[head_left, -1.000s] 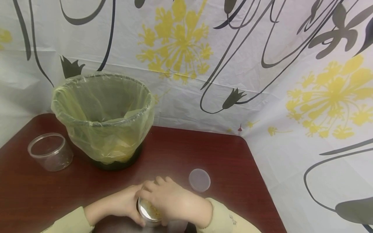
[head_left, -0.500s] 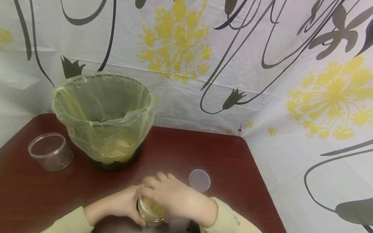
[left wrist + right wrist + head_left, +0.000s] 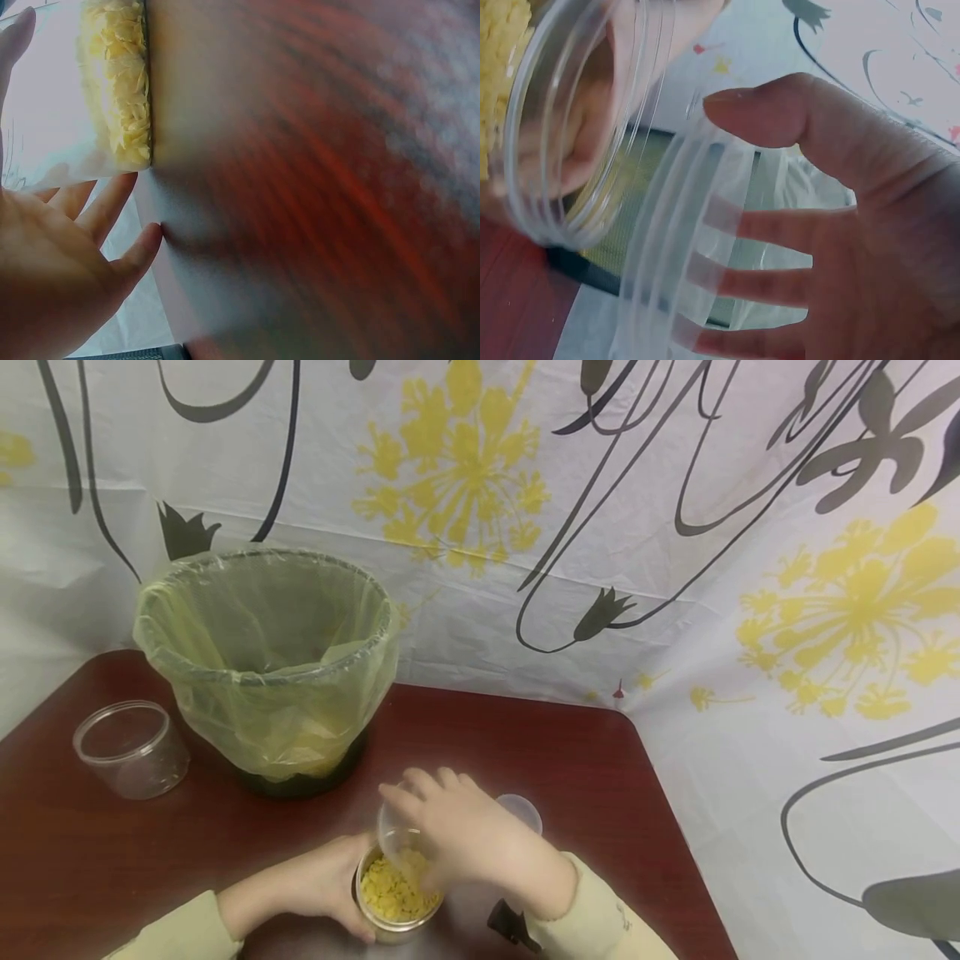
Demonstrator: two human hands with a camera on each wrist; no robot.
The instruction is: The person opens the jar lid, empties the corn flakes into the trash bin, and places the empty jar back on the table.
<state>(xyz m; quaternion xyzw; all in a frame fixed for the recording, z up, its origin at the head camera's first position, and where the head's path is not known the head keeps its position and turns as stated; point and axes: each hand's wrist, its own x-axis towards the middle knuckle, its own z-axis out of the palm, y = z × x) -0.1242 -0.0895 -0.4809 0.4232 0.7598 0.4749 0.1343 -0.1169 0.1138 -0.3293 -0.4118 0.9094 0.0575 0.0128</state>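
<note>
1. Jar (image 3: 393,934) stands upright at the near edge of view, mouth uncovered, yellow flakes (image 3: 393,893) inside.
2. Left hand (image 3: 330,883) wraps the jar from its left side, thumb on the near side. Wrist view: fingers spread apart along the clear wall, flakes banded against one end.
3. Right hand (image 3: 472,835) pinches the clear lid (image 3: 664,255), thumb on one side, fingers spread on the other. Lid is tilted above the far part of the jar mouth; right wrist view shows a gap between lid and jar rim.
4. Flat round disc (image 3: 523,811) lies on the table (image 3: 487,739), partly hidden behind the right hand.
5. Small black object (image 3: 511,922) near the right sleeve (image 3: 592,914), partly covered; can't tell what it is.
6. Bin (image 3: 303,787) at far left of table, lined with a yellow-green bag (image 3: 277,714) folded over its rim.
7. Clear tub (image 3: 142,770) upright just left of the bin, lidless.
8. White sheet (image 3: 645,477) with yellow and grey flower print behind the table and along its right.
</note>
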